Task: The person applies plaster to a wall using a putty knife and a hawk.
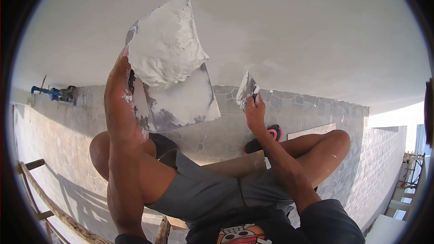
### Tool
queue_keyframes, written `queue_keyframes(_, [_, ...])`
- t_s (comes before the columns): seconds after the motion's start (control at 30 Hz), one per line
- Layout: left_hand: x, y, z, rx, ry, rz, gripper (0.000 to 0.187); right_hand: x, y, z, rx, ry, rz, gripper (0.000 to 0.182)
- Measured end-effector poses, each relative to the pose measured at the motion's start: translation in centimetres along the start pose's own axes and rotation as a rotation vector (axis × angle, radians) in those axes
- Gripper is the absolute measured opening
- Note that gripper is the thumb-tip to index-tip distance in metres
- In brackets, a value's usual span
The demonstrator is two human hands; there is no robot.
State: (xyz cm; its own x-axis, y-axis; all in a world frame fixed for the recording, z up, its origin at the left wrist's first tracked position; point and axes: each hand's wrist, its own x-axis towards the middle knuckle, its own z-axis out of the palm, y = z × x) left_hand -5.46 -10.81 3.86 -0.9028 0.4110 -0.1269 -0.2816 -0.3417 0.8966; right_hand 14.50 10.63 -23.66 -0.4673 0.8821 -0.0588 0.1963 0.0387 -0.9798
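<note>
K: Dark shirt (332,219) lies nearest the viewer, at the near edge; bare legs folded beyond it. Left hand state?

M: Left hand (118,81) supports the broad plate (183,104) along its left side. Most fingers are hidden, so spread or pressed together: cannot tell. White smears on the skin.

K: Right hand?

M: Right hand (255,115) pinches the small scraper (245,91) by its near end, thumb against the fingers. Blade points far, just right of the plate, apart from it. White residue on the blade.

K: Location of the white paste (165,40)?

M: Heaped thickly on the far part of the plate; thin film over the near part. Pale wall (316,31) stands beyond, with a darker patch. Stone-patterned floor (199,140) below.

K: Notes on handling?

M: Judgement only. Plate best kept level, weight carried close to the supporting arm, since the heap probably loads the far end. Scraper: steady pinch, small scoops from the heap's near edge, blade held shallow, residue wiped on the plate's rim. Likely fault: a far-edge dip, letting the heap slide.
</note>
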Motion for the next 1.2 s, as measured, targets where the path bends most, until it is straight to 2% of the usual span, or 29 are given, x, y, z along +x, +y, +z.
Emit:
queue_keyframes(0.1, [0.0,-0.2,0.3,-0.017,-0.030,-0.008,0.047,0.6,-0.7,1.4,0.855,0.220,0.320,0.038])
queue_keyframes(0.13, [0.1,-0.2,0.3,-0.024,-0.036,-0.010,0.047,1.3,-0.9,1.4,0.810,0.235,0.416,0.035])
queue_keyframes(0.23, [-0.1,-0.2,0.4,-0.034,-0.050,-0.009,0.047,3.4,-0.9,4.0,1.211,0.387,0.509,0.038])
queue_keyframes(0.27, [-0.2,-0.2,0.5,-0.036,-0.052,-0.009,0.047,5.0,4.0,4.9,1.214,0.330,0.497,0.033])
queue_keyframes(0.3, [-0.3,-0.1,0.3,-0.039,-0.048,-0.006,0.047,6.8,8.5,5.7,0.870,0.297,0.326,0.031])
queue_keyframes(0.33, [-0.4,-0.1,0.2,-0.042,-0.046,-0.006,0.047,8.3,10.8,6.3,0.525,0.259,0.155,0.029])
queue_keyframes(0.37, [-0.4,0.0,0.2,-0.047,-0.041,-0.004,0.047,9.4,13.0,6.1,0.439,0.187,0.089,0.030])
queue_keyframes(0.4, [-0.4,0.0,0.1,-0.049,-0.039,-0.002,0.047,9.7,12.2,6.0,0.356,0.122,0.018,0.030])
queue_keyframes(0.43, [-0.5,0.1,-0.1,-0.054,-0.030,0.000,0.047,9.5,9.0,5.2,0.530,0.023,0.050,0.033])
queue_keyframes(0.5, [-0.7,0.0,-0.3,-0.059,-0.004,-0.001,0.047,8.1,1.2,3.9,0.687,-0.104,0.133,0.035])
queue_keyframes(0.57, [-0.7,0.1,-0.5,-0.069,0.000,-0.004,0.047,6.3,-5.5,3.2,0.655,-0.151,0.228,0.032])
queue_keyframes(0.63, [-1.0,0.2,-0.5,-0.087,-0.017,-0.004,0.047,9.2,-1.0,3.1,0.748,-0.154,0.238,0.030])
queue_keyframes(0.7, [-1.4,0.6,0.0,-0.090,-0.074,-0.010,0.047,9.7,-1.6,3.1,0.944,-0.055,0.345,0.027])
queue_keyframes(0.77, [-1.6,0.8,0.0,-0.092,-0.113,-0.001,0.047,8.2,-7.9,3.0,1.236,0.152,0.552,0.024])
queue_keyframes(0.83, [-1.5,0.6,-0.3,-0.092,-0.132,0.014,0.047,10.9,-3.0,2.0,0.915,-0.075,0.345,0.024])
queue_keyframes(0.9, [-1.4,0.6,-0.2,-0.097,-0.124,0.010,0.046,11.1,-4.2,1.5,0.875,-0.052,0.370,0.024])
queue_keyframes(0.97, [-1.4,0.5,-0.1,-0.111,-0.117,0.006,0.046,8.2,-13.7,1.2,1.112,0.215,0.621,0.025])
queue_keyframes(1.0, [-1.3,0.5,-0.1,-0.122,-0.111,0.003,0.046,8.7,-14.1,1.1,1.196,0.252,0.604,0.022])
queue_keyframes(1.1, [-1.2,0.5,-0.1,-0.137,-0.136,-0.001,0.045,9.2,-15.3,0.4,1.142,0.210,0.557,0.024])
queue_keyframes(1.2, [-1.4,0.6,-0.1,-0.136,-0.164,-0.002,0.045,13.5,-11.2,-2.1,0.617,-0.032,0.334,0.031])
